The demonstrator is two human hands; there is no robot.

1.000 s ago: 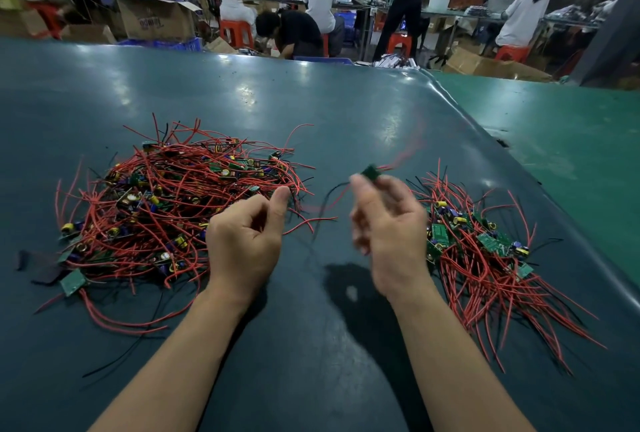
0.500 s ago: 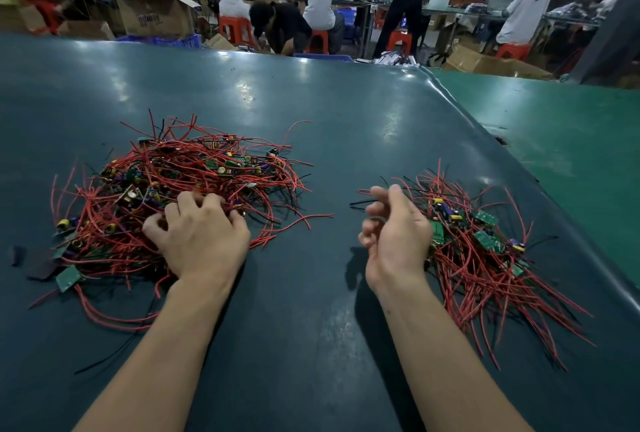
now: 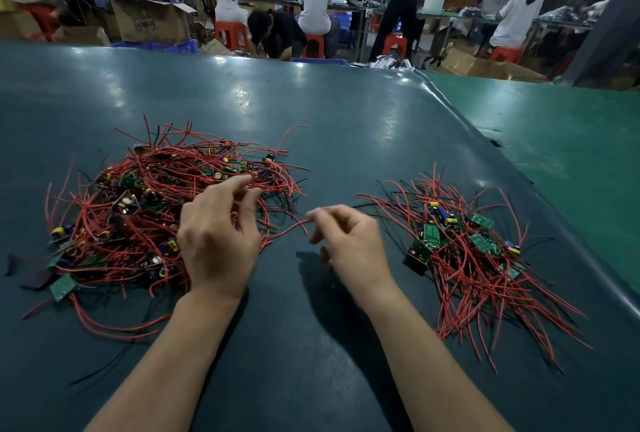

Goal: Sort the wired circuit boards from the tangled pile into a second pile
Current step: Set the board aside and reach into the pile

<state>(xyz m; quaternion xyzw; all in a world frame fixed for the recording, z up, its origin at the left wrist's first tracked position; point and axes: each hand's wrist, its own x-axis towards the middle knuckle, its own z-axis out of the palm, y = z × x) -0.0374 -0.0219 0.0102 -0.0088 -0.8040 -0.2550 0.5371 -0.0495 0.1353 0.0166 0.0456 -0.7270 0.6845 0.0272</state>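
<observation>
Two bare forearms are reaching up from the bottom of the frame over the dark teal counter (image 3: 346, 126). The left hand (image 3: 218, 241) is sitting at the lower right edge of the tangled pile (image 3: 166, 210), left of centre, fingers curled down into the red wires, and its grip is closing on a few strands there. The right hand (image 3: 349, 244) is hovering just right of centre, between the two heaps, a little blurred; its fingertips are pinching the end of one red wire (image 3: 294, 229) that is curving back toward the big tangle, so the grip is grasping that wire. That large heap is spreading across the left middle of the frame, a knot of red and black leads with small green boards and yellow-topped parts buried in it. The second pile (image 3: 467, 251) is lying at the right middle, well apart from the first, smaller, its green circuit boards showing near the top and its red leads fanning toward the lower right. Past the counter's far edge, a lighter green surface (image 3: 571, 140) is running along the right. Along the top of the frame, people in white tops are sitting on red stools (image 3: 232, 33) at long benches, with cardboard boxes (image 3: 152, 21) at upper left.
</observation>
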